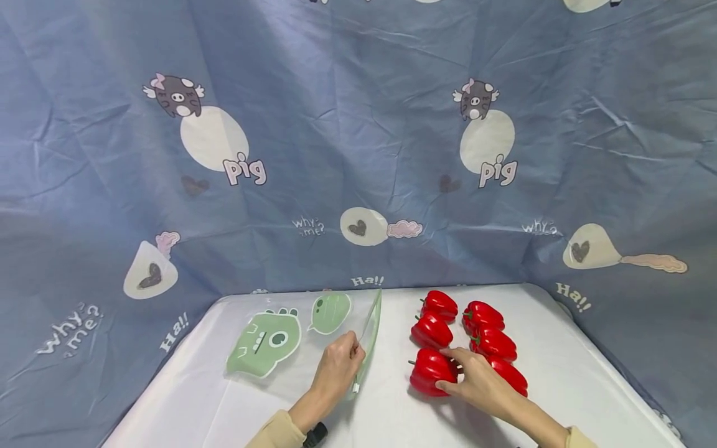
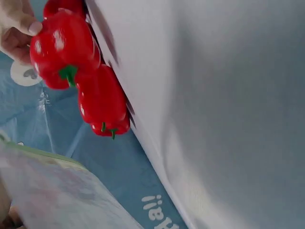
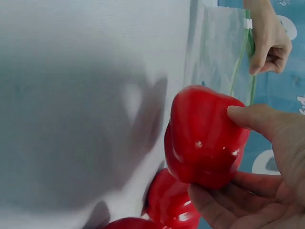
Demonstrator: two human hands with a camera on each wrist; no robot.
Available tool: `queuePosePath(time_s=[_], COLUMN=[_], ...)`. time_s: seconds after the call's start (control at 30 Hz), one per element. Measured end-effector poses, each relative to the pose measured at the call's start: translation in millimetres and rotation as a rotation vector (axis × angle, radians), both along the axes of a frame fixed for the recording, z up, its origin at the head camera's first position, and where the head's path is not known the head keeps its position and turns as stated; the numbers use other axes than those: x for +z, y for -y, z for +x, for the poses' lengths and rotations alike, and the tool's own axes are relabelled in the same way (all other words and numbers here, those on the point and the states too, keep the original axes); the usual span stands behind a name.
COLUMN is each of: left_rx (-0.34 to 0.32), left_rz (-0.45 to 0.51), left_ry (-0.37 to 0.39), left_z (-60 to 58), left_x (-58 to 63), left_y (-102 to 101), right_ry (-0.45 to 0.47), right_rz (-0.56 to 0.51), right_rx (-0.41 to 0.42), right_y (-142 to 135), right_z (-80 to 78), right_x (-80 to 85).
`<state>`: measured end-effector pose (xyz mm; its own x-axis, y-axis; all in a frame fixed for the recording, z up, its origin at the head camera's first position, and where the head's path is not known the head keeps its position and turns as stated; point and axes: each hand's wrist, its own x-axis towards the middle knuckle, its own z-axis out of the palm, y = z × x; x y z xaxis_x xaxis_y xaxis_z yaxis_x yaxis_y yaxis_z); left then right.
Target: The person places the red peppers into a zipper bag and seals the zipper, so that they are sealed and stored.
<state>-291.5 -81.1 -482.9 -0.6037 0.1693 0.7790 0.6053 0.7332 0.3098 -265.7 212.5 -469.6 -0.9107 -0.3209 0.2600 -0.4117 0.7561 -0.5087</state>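
Observation:
My left hand (image 1: 335, 368) pinches the green-edged mouth of a clear zip bag (image 1: 291, 382), lifting that side off the table. A green one-eyed monster print (image 1: 263, 345) marks the bag, and a white slider (image 1: 355, 387) sits at the near end of its zip. My right hand (image 1: 484, 384) grips a red bell pepper (image 1: 430, 373), thumb on one side and fingers on the other. In the right wrist view the held pepper (image 3: 205, 138) hangs above the white surface, its shadow beside it. The left wrist view shows its green stem (image 2: 69, 74).
Two more red peppers (image 1: 431, 331) lie behind the held one. To their right runs a row of three others (image 1: 494, 344), the nearest partly covered by my right hand. A blue patterned cloth (image 1: 358, 155) hangs behind the white table (image 1: 560, 348).

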Motion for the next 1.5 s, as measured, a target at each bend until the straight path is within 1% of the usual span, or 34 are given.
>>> queuePosePath(time_s=[0.2,0.4,0.53,0.63,0.83,1.1,1.3,1.5], left_rx=[-0.032,-0.030,-0.029,-0.034,-0.033,-0.028,-0.021,-0.019], left_rz=[0.044,0.065,0.070,0.062,0.060,0.058,0.074,0.079], left_ry=[0.181,0.272,0.313,0.326,0.321,0.315,0.340,0.325], left_z=[1.5,1.4,2.3,2.9,3.1,4.0,6.6,6.9], left_x=[-1.8,-3.5,-3.9,-5.0,-7.6,-9.6,-6.5,-5.2], left_y=[-2.3,-1.7,-2.3,-3.1,-4.8,-7.8,-8.5,-8.0], right_ry=[-0.026,-0.016,-0.062,-0.089,-0.099,-0.116,-0.105,-0.057], right_rz=[-0.048,-0.081,-0.091,-0.103,-0.143,-0.149,-0.180,-0.191], right_rx=[0.015,0.019,0.015,0.003,-0.004,-0.012,0.033,0.105], right_y=[6.0,10.4,14.6,18.6,30.9,51.1,62.8,68.6], right_z=[-2.2,-2.5,-5.1,-6.7,-8.8,-14.9,-20.6,-23.1], right_x=[4.2,8.3,11.7,14.2,19.8,21.4,17.9,10.8])
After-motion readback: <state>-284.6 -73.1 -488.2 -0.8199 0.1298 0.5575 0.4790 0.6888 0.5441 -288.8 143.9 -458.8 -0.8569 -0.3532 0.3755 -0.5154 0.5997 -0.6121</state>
